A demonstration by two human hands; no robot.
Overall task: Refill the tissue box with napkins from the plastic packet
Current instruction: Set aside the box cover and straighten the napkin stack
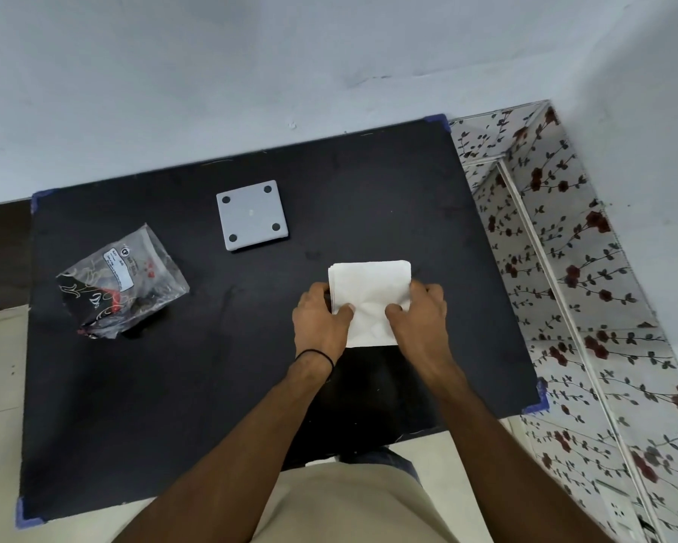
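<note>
A white stack of napkins lies on the black table, right of centre. My left hand grips its left edge, thumb on top. My right hand grips its right edge the same way. Whether the stack sits inside a box beneath it I cannot tell. A grey square panel with round black feet at its corners lies flat further back, apart from the stack. The crumpled clear plastic packet with a black and red print rests at the table's left.
A pale wall runs along the table's far edge. Floral-patterned wall panels stand close to the table's right side. Blue tape marks the table's corners. A black band sits on my left wrist.
</note>
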